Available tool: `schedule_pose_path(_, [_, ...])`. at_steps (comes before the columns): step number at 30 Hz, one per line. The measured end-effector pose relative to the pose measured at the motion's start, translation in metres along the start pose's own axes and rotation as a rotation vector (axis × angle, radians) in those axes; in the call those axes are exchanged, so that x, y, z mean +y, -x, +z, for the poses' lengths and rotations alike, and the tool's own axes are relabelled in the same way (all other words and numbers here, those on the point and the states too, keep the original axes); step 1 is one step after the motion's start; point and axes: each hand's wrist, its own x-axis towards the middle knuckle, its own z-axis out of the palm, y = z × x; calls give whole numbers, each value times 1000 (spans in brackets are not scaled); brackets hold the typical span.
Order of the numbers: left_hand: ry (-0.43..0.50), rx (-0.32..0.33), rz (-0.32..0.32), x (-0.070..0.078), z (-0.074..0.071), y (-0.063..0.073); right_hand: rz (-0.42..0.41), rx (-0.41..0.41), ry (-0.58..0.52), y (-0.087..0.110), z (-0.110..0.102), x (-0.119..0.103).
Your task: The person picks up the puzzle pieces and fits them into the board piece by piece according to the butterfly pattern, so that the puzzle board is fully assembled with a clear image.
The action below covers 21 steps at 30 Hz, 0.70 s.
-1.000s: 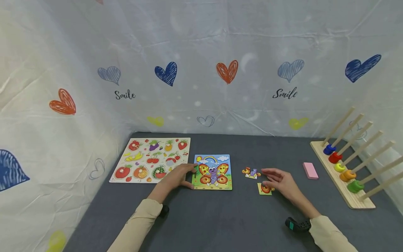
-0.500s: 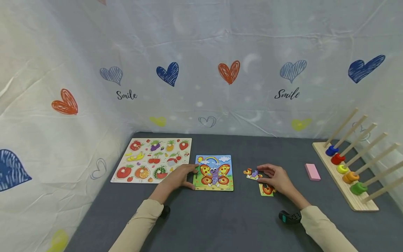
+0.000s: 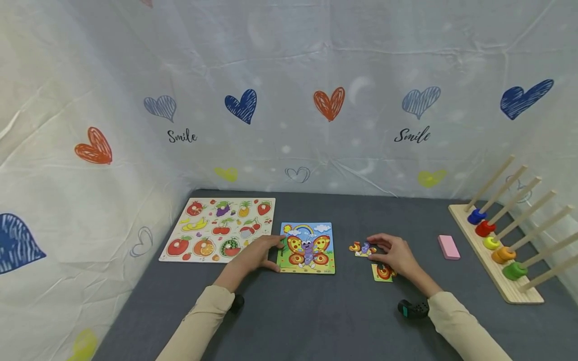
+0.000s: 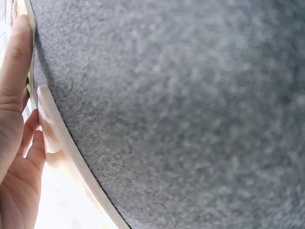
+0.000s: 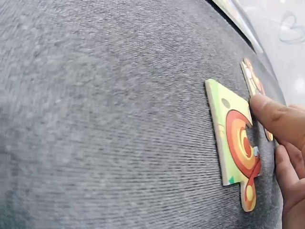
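My left hand (image 3: 256, 254) rests at the left edge of the butterfly puzzle (image 3: 306, 248), its thumb laid straight near the front corner. In the left wrist view the thumb (image 4: 18, 62) lies along a board edge. On the right, my right hand (image 3: 394, 254) pinches a small puzzle piece with purple and orange print (image 3: 362, 248) between thumb and fingers; the hand hides part of its right side. Just in front of it lies a second puzzle piece (image 3: 382, 273), yellow-green with a red-orange swirl. The right wrist view shows this swirl piece (image 5: 233, 138) flat beside the thumb.
A fruit puzzle board (image 3: 209, 235) lies at the back left, partly behind the left hand. To the right are a pink block (image 3: 449, 247) and a wooden peg stand (image 3: 492, 250) with coloured rings. A printed curtain (image 3: 289, 60) hangs behind the dark grey table (image 3: 311, 321).
My right hand has moved left and taken hold of the purple-and-orange puzzle piece, which has turned slightly. The left hand keeps its place on the butterfly puzzle.
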Motion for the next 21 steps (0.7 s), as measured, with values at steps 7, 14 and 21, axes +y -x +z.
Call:
schedule_pose_path(7, [20, -32, -38, 3, -3, 1, 3, 2, 4, -1, -3, 1])
schedule_pose_path(14, [-12, -27, -81, 7, -2, 1, 5, -3, -8, -1, -5, -1])
schedule_pose_path(21, [-7, -15, -73, 8, -2, 1, -7, -30, -16, 1, -8, 1])
